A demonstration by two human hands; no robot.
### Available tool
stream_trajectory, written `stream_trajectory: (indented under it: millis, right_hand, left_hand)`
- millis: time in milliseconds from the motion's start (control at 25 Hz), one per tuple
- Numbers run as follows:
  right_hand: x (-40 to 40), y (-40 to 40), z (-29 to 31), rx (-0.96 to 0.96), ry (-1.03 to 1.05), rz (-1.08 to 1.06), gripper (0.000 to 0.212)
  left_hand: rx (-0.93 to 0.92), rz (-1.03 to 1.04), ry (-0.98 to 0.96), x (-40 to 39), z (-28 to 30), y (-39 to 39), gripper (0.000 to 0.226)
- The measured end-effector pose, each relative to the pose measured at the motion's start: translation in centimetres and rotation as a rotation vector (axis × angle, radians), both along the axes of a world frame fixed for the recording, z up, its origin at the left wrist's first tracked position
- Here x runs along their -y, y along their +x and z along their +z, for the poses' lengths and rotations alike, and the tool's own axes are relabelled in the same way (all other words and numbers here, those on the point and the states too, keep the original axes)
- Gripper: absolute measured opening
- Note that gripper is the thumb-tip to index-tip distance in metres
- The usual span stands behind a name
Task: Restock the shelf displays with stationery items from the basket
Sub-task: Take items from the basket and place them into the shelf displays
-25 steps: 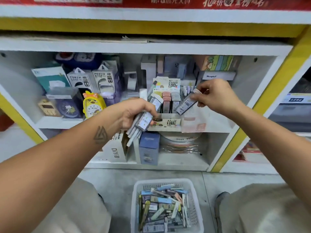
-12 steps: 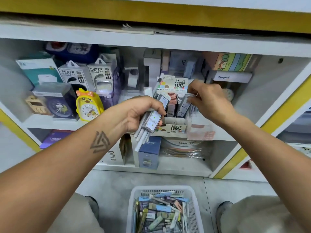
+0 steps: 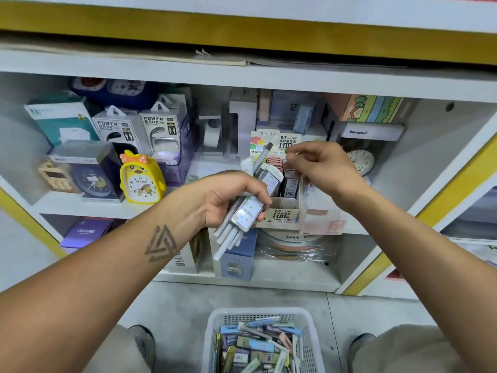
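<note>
My left hand (image 3: 228, 197) grips a bundle of flat lead-refill cases and white pens (image 3: 246, 214) in front of the middle shelf. Just right of it a small cardboard display box (image 3: 281, 211) marked 0.7 and 100 stands on the shelf edge with several refill cases (image 3: 290, 187) upright inside. My right hand (image 3: 322, 168) hovers over the box's right side, fingers loosely curled, with nothing visible in it. On the floor below sits the white plastic basket (image 3: 215, 329), full of mixed stationery cases.
A yellow duck alarm clock (image 3: 141, 179), power bank boxes (image 3: 158, 130) and other boxed goods fill the shelf's left side. A round clock (image 3: 361, 161) stands behind my right hand. The lower shelf holds a blue box (image 3: 238, 262) and wrapped rolls (image 3: 295, 249).
My right hand carried a refill case to the display box, set it in among the others and has lifted off without it. The left hand's bundle stayed in place.
</note>
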State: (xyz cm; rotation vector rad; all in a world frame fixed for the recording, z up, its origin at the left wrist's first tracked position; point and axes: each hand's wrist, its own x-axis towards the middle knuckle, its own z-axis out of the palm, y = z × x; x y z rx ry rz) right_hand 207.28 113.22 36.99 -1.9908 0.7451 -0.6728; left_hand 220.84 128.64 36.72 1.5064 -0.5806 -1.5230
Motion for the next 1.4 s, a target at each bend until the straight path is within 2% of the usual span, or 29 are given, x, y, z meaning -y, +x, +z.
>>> stream_trajectory:
  millis: [80,160,280,440,560,680,760,1240,1400]
  right_hand:
    - [-0.6,0.4,0.7,0.135,0.340,0.023,0.013]
    - [-0.7,0.6,1.0,0.217,0.483,0.050,0.019]
    - [-0.3,0.5,1.3,0.321,0.542,0.028,0.014]
    - [1.9,-1.3,2.5,0.516,0.585,-0.145,0.008]
    - [3.2,-3.1,3.1,0.515,0.413,-0.286,0.010]
    - [3.8,-4.6,2.8,0.371,0.092,-0.343,0.012]
    - [4.4,-5.3,2.3,0.267,-0.049,-0.327,0.016]
    - [6.2,-5.4,-0.6,-0.013,-0.421,-0.229,0.017]
    - [6.1,-5.1,-1.5,-0.076,-0.473,-0.182,0.018]
  left_hand:
    - [0.001,-0.052,0.010,0.0,0.1,-0.4,0.010]
    - [0.013,-0.091,0.028,0.1,0.0,-0.6,0.019]
    - [-0.015,-0.124,0.039,0.2,-0.1,-0.8,0.022]
    - [-0.055,-0.126,0.028,0.6,-0.1,-0.9,0.018]
    - [-0.047,-0.064,0.005,1.2,0.0,-1.0,0.010]
    - [-0.046,0.027,-0.018,1.9,0.3,-1.3,0.010]
    - [-0.047,0.061,-0.023,2.4,0.6,-1.7,0.010]
    - [-0.069,0.138,-0.040,4.5,0.7,-2.7,0.011]
    - [-0.071,0.156,-0.045,5.3,0.7,-2.7,0.010]
